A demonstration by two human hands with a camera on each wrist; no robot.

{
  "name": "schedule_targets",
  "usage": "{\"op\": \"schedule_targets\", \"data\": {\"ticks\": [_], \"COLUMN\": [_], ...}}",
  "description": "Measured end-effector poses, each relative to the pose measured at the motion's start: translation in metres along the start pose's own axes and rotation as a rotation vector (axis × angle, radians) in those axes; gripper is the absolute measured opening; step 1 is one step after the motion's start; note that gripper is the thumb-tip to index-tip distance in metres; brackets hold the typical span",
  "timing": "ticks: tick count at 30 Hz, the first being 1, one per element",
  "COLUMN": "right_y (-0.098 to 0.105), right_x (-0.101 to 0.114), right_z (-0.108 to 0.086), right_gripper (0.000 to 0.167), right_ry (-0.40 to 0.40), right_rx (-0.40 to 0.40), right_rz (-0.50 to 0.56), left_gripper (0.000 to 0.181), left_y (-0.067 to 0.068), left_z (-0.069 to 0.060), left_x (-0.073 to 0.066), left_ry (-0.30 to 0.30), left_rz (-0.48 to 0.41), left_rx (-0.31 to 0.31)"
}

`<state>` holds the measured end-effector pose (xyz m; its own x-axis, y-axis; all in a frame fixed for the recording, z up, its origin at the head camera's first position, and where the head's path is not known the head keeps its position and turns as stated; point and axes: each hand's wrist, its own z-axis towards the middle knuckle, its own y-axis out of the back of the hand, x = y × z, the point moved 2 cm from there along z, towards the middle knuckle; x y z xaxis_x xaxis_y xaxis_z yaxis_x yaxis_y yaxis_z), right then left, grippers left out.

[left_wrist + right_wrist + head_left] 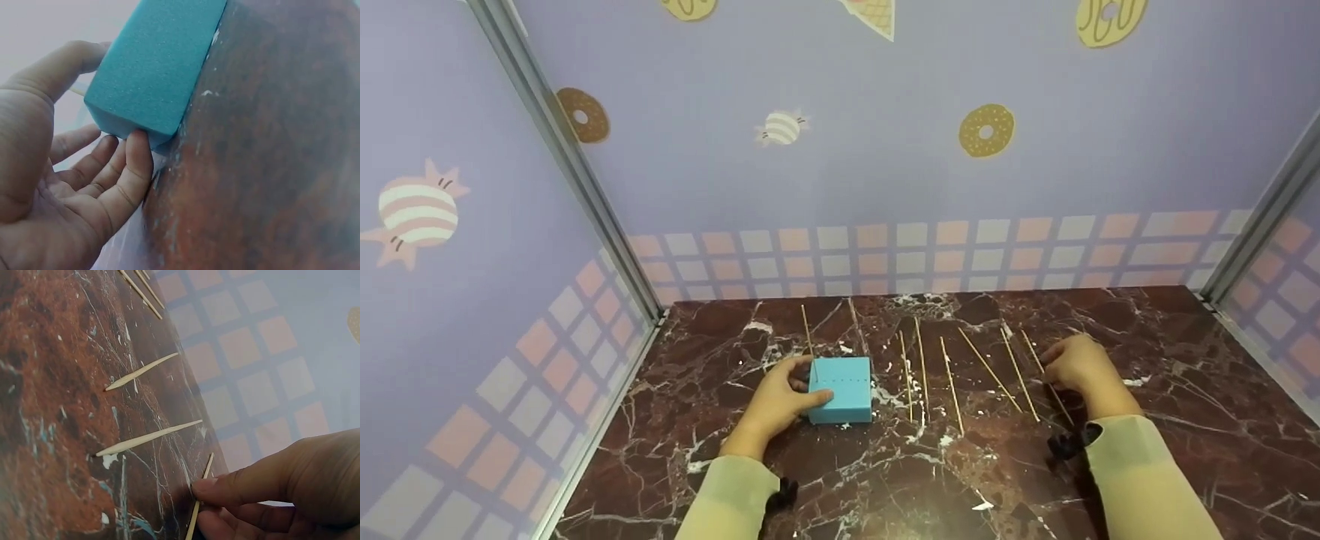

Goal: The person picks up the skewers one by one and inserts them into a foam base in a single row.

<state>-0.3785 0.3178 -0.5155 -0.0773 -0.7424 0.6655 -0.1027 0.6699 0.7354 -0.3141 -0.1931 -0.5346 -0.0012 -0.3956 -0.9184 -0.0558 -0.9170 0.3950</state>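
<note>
A light-blue foam block [841,415] with a row of small holes across its top sits on the table. My left hand [781,397] grips its left side, thumb on the top and fingers against the side faces. One thin wooden stick [807,330] rises from the left end of the row of holes. Farther right, my right hand [1084,371] pinches another wooden stick [194,520] between thumb and fingers. That stick lies along the tabletop or just off it; I cannot tell which. Its lower part passes close to the right wrist in the head view.
Several loose wooden sticks [952,386] lie spread on the dark red marbled table [885,495] between the hands. A patterned wall [870,180] closes the back, with side panels left and right. A small white scrap [982,506] lies near the front.
</note>
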Motion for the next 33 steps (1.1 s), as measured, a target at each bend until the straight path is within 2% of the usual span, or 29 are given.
{"op": "schedule_targets", "data": {"ticks": [4, 12, 18, 23, 26, 30, 33], "right_y": [0.0, 0.003, 0.006, 0.005, 0.005, 0.002, -0.003], "right_x": [-0.002, 0.001, 0.008, 0.012, 0.014, 0.025, 0.042], "right_z": [-0.001, 0.0, -0.001, -0.001, -0.002, -0.002, -0.002], "right_gripper": [0.037, 0.032, 0.036, 0.048, 0.048, 0.041, 0.039], "right_ry": [-0.007, 0.01, 0.05, 0.055, 0.074, 0.13, 0.182], "right_rx": [0.005, 0.007, -0.017, -0.036, -0.06, -0.146, -0.206], "right_rz": [-0.008, -0.111, -0.079, 0.055, 0.147, 0.266, 0.378], "left_gripper": [0.087, 0.079, 0.076, 0.074, 0.075, 0.077, 0.078], "left_y": [-0.001, -0.002, 0.0, 0.001, 0.001, 0.001, 0.003], "left_z": [0.002, -0.001, -0.001, -0.003, -0.003, -0.003, -0.004], "left_x": [-0.002, -0.009, -0.01, -0.01, -0.011, -0.011, -0.012], "left_ry": [0.009, 0.043, 0.064, 0.077, 0.086, 0.096, 0.095], "left_rz": [-0.022, -0.077, -0.072, -0.106, -0.131, -0.148, -0.147], "left_rx": [-0.001, 0.018, 0.026, 0.047, 0.06, 0.082, 0.086]}}
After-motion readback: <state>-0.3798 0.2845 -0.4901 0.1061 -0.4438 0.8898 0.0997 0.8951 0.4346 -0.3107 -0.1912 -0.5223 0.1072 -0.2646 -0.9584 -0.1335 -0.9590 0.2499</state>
